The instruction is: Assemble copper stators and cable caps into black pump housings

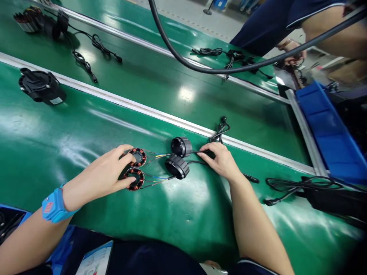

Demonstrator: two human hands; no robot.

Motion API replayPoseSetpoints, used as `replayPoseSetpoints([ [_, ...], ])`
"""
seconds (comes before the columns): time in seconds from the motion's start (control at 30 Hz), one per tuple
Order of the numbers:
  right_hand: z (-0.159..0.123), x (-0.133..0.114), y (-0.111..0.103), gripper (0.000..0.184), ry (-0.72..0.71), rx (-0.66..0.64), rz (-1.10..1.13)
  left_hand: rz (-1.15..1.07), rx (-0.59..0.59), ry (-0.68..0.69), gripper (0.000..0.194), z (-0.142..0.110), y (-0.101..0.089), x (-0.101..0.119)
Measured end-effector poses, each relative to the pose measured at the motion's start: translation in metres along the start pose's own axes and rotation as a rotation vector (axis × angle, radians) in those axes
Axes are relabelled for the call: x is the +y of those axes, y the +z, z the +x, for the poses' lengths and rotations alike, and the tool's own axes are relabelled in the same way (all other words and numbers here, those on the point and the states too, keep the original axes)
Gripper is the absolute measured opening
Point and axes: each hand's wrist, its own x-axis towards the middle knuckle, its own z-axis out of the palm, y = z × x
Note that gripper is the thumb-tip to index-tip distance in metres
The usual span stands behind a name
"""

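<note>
My left hand (107,172) rests on two round copper-wound stators (137,168) lying on the green belt (86,133), its fingers curled over them. Thin coloured wires (156,156) run from the stators to two black round caps (179,158). My right hand (219,158) lies just right of the caps, fingers pinched on the black cables (200,152) that lead out of them. A blue wristband (54,206) sits on my left wrist.
A black pump housing (40,86) lies at the far left of the belt. Coiled black cords (86,63) and parts sit on the far belt. A blue bin (329,130) stands right; more black cables (301,185) beside it. Another person's arm (329,30) reaches in top right, under a hanging hose (200,67).
</note>
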Motion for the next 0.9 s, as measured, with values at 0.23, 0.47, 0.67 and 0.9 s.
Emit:
replayPoseSetpoints([
  [0.23,-0.035,-0.011,0.001,0.031,0.03,0.0,-0.011,-0.037,0.026,-0.059,0.026,-0.003,0.009,-0.002],
  [0.47,-0.035,0.003,0.02,0.031,-0.006,0.228,-0.316,-0.029,0.053,-0.054,0.025,-0.003,0.011,-0.004],
  [0.67,-0.034,0.01,0.024,0.024,0.014,0.377,-0.435,-0.015,0.055,-0.047,0.03,-0.004,0.016,-0.005],
  [0.9,-0.027,-0.016,0.009,0.023,0.158,0.688,-0.296,-0.047,0.306,-0.059,0.069,-0.012,-0.01,-0.026],
])
